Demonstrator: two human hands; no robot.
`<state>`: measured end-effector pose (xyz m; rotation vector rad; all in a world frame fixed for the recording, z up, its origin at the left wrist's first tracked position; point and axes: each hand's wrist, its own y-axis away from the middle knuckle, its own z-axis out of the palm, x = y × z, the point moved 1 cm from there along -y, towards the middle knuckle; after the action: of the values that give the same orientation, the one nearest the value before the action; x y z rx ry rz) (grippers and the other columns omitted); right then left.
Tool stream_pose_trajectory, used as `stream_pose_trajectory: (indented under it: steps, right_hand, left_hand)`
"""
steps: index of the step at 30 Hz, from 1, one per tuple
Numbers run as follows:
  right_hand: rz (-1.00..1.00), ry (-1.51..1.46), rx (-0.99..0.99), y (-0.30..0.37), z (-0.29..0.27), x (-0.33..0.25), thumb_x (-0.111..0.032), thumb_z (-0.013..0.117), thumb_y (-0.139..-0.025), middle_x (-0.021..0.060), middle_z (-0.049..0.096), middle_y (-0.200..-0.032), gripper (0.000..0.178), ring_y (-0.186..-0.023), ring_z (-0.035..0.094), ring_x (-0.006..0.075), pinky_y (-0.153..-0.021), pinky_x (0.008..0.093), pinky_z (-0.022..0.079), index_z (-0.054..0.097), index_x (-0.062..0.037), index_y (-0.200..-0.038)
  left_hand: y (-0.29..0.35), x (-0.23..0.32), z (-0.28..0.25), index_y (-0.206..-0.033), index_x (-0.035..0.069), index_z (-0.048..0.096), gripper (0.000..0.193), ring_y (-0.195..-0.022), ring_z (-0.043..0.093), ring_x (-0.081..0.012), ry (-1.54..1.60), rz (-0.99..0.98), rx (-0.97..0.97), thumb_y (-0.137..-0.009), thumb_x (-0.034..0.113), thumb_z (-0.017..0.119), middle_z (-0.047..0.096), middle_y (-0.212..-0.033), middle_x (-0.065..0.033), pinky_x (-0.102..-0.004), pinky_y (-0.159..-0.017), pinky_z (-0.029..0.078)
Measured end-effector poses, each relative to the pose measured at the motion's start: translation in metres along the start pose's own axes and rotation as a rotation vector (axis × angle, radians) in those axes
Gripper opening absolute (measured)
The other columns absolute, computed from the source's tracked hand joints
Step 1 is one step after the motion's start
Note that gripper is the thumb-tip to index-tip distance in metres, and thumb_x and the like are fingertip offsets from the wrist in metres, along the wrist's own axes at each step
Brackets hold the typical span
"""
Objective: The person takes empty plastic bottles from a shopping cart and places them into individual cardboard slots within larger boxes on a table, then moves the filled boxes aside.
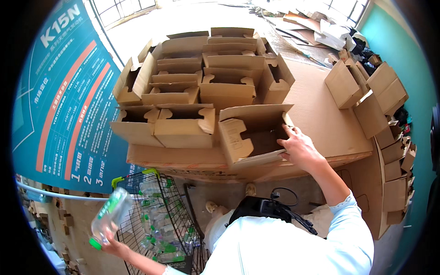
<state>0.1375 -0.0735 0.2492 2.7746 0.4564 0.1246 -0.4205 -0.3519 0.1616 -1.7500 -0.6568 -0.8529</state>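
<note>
My left hand is closed round a clear plastic bottle with a green label and green cap. The bottle is tilted, cap end low, beside a black wire cart with a bright green handle. Inside the cart lie several similar bottles. My right hand pinches the right wall of an open cardboard box at the front of the work surface. That box stands slightly askew, and the part of its inside that shows holds no bottle.
Several open cardboard boxes stand packed together behind and left of it on a cardboard-covered surface. More boxes are stacked along the right wall. A blue printed banner hangs at left. Cardboard scraps lie at the back right.
</note>
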Motion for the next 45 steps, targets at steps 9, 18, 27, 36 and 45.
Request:
stream_pose_trajectory:
  steps: [9,18,27,36,45]
  right_hand:
    - [-0.194,0.006,0.181,-0.008,0.019,0.051,-0.028,0.075,-0.078,0.0303,0.037,-0.144,0.045,-0.120,0.050,0.0382,-0.088,0.0429,0.054,0.066,-0.0082,-0.117]
    - [-0.382,0.064,0.416,-0.004,0.041,0.057,-0.014,0.062,-0.080,0.0315,0.053,-0.127,0.020,-0.107,0.057,0.0374,-0.075,0.0347,0.057,0.074,-0.0012,-0.091]
    - [-0.331,-0.066,0.432,-0.008,0.047,0.048,-0.007,0.064,-0.071,0.0144,0.059,-0.089,0.013,-0.087,0.059,0.0252,-0.059,0.0303,0.054,0.067,0.0016,-0.081]
    - [-0.409,-0.166,0.315,-0.021,0.033,0.045,0.000,0.066,-0.073,0.0151,0.055,-0.123,0.039,-0.110,0.053,0.0319,-0.094,0.0405,0.049,0.063,-0.0012,-0.112]
    - [-0.383,-0.476,0.290,-0.017,0.001,0.033,-0.001,0.068,-0.078,0.0143,0.066,-0.115,0.031,-0.114,0.057,0.0331,-0.099,0.0416,0.046,0.067,-0.0016,-0.109]
  left_hand:
    - [0.083,0.337,0.305,-0.110,-0.003,0.062,0.060,-0.098,0.066,-0.0252,0.668,0.196,-0.955,-0.063,0.030,0.082,0.065,-0.105,-0.0156,-0.0379,-0.088,0.053]
    - [0.170,0.360,0.432,-0.095,0.003,0.066,0.050,-0.088,0.068,-0.0342,-0.465,0.939,-1.774,-0.060,0.035,0.083,0.069,-0.089,-0.0187,-0.0415,-0.079,0.054]
    - [0.231,0.271,0.487,-0.100,0.002,0.070,0.034,-0.094,0.069,-0.0329,-0.721,1.225,-1.597,-0.072,0.020,0.079,0.070,-0.106,-0.0166,-0.0415,-0.083,0.055]
    - [0.147,0.256,0.451,-0.136,-0.002,0.047,0.048,-0.118,0.056,-0.0392,-0.204,0.575,-2.054,-0.095,0.020,0.057,0.058,-0.128,-0.0234,-0.0418,-0.101,0.045]
    - [0.015,0.094,0.208,-0.115,-0.002,0.061,0.027,-0.107,0.065,-0.0187,0.280,-0.222,-0.777,-0.101,0.019,0.052,0.067,-0.114,-0.0124,-0.0309,-0.093,0.050]
